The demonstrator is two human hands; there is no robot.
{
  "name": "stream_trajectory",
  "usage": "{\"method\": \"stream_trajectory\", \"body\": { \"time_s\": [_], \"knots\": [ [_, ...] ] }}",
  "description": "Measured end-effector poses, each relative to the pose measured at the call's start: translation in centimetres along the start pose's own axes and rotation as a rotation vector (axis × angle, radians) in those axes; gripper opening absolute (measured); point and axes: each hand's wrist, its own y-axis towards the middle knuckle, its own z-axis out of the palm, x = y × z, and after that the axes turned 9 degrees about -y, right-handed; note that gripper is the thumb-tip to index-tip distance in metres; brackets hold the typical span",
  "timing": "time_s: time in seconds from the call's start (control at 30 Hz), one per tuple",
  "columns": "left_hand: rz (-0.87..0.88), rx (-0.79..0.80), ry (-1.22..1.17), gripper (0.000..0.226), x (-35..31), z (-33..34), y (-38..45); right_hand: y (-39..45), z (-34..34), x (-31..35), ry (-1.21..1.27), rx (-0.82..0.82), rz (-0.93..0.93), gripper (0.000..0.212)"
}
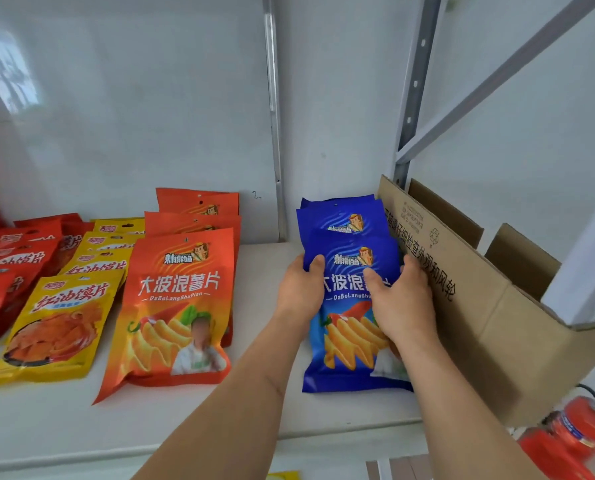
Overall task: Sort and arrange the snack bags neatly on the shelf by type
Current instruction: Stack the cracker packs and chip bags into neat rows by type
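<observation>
we have our left hand (301,289) and right hand (401,299) grasping the front blue chip bag (349,327) by its sides, fingers (375,277) curled over it, squaring it onto the blue stack beside the orange bags (180,306) on the shelf (150,420).

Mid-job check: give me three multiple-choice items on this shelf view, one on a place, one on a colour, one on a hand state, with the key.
1. Where is the cardboard box?
A. right of the blue chip bags
B. left of the yellow bags
C. on the floor

2. What colour is the chip bag stack just left of the blue one?
A. green
B. orange
C. white

3. What is the left hand doing?
A. hanging idle
B. gripping the front blue bag's edge
C. reaching into the box

Key: 1 A, the box stands against the blue stack's right side. 2 B, orange bags lie across a gap. 3 B, its thumb curls over the bag; the right hand grips the opposite edge.
</observation>
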Motion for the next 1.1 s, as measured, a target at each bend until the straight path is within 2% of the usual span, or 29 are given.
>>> {"method": "stream_trajectory", "body": {
  "time_s": [0.07,0.17,0.33,0.43,0.73,0.97,1.1],
  "knots": [
    [-0.064,0.015,0.016,0.033,0.2,-0.4,0.7,0.6,0.0,0.2,0.003,0.013,0.0,0.082],
    [-0.162,0.036,-0.083,0.034,0.4,-1.1,1.9,1.2,0.2,0.3,-0.001,0.048,0.015,0.079],
    [-0.177,0.055,-0.16,0.037,0.0,-0.9,3.0,1.6,1.0,0.3,0.029,0.165,0.17,0.079],
    [-0.216,0.078,-0.196,0.036,0.0,-0.4,3.1,2.2,0.8,0.5,-0.003,0.213,0.195,0.077],
    [-0.15,0.04,-0.206,0.037,0.6,-0.8,3.4,2.9,0.6,0.7,0.041,0.3,0.164,0.067],
    [-0.003,-0.076,-0.06,0.032,-0.3,-3.3,2.7,1.7,1.8,1.8,0.128,0.387,0.13,0.051],
    [-0.044,-0.066,-0.02,0.039,-0.3,-4.0,2.5,2.0,1.3,2.2,0.131,0.43,0.115,0.052]
  ]
}}
